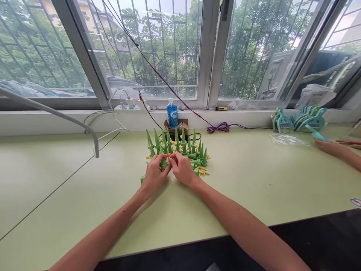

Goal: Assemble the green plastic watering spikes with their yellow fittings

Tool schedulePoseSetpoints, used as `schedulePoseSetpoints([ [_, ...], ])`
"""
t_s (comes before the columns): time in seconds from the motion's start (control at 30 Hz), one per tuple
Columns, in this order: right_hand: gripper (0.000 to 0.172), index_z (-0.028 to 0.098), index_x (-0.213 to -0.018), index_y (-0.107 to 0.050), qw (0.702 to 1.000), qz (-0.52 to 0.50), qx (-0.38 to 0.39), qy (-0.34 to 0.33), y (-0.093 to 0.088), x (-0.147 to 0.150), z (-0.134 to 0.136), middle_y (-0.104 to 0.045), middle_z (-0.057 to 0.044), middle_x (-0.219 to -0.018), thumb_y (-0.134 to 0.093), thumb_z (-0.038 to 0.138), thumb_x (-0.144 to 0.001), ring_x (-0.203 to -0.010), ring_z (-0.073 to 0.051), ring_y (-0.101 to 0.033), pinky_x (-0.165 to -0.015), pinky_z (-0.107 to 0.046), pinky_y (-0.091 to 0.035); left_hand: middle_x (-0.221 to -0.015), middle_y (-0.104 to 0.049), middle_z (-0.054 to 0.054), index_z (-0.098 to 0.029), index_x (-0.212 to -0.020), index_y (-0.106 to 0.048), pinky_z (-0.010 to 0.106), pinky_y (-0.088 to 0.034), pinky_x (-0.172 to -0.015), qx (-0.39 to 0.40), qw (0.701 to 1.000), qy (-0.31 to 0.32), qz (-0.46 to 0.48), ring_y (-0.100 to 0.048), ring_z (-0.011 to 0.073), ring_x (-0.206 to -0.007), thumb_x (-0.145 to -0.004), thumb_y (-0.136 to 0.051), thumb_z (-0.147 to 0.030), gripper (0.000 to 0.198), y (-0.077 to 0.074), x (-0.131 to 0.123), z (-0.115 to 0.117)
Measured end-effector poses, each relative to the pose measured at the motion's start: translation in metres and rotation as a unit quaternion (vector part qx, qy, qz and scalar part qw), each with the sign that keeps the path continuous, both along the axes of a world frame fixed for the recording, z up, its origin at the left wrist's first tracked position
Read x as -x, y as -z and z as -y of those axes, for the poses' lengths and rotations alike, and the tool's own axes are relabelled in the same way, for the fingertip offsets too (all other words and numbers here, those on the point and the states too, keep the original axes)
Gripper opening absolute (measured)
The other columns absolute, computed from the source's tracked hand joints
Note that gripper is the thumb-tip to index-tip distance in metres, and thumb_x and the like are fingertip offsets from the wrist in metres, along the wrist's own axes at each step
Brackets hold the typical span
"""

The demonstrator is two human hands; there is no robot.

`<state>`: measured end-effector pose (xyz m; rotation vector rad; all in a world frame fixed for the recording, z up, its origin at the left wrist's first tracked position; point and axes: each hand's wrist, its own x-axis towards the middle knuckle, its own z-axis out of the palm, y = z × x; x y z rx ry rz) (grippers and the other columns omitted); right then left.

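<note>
A cluster of green cone-shaped plastic spikes [176,145] stands upright on the pale green table [254,177], with small yellow plastic pieces [202,171] scattered among them. My left hand [153,175] is closed around one green spike [163,163] at the near edge of the cluster. My right hand [182,169] meets it, fingers pinched at the same spike, where a small yellow piece shows between the fingertips. Another green part [142,180] pokes out left of my left hand.
A blue-labelled bottle [172,114] and a small cardboard box [183,126] stand behind the spikes. Red and black wires [218,128] run along the sill. Teal plastic parts [304,118] are stacked at the right, where another person's hands [337,148] rest. A white hanger [94,145] juts in at the left.
</note>
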<state>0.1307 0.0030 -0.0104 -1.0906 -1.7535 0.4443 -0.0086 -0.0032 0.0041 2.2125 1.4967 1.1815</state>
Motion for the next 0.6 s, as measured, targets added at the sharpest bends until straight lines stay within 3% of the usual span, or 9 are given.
schedulePoseSetpoints([
  [0.27, 0.021, 0.020, -0.086, -0.056, 0.999, 0.034, 0.015, 0.021, -0.0003, -0.0023, -0.0008, -0.067, -0.003, -0.077, -0.044, 0.033, -0.096, -0.064, -0.015, -0.057, -0.061, -0.024, -0.036, -0.098, -0.059, 0.005, -0.020, -0.102, -0.061, 0.031, -0.047, -0.070, -0.013, 1.000, 0.007, 0.010, -0.056, 0.0183, -0.079, -0.082, -0.057, -0.028, 0.021, 0.0046, -0.0007, 0.0000],
  [0.6, 0.033, 0.020, -0.073, -0.052, 0.998, 0.041, 0.003, 0.040, -0.0005, -0.0085, -0.0038, -0.056, 0.000, -0.061, -0.043, 0.041, -0.096, -0.054, -0.013, -0.047, -0.057, -0.024, -0.032, -0.098, -0.059, 0.006, -0.020, -0.100, -0.061, 0.030, -0.046, -0.070, -0.032, 0.999, 0.020, 0.007, -0.057, 0.0189, -0.083, -0.082, -0.058, -0.022, 0.018, 0.0041, -0.0069, 0.0008],
])
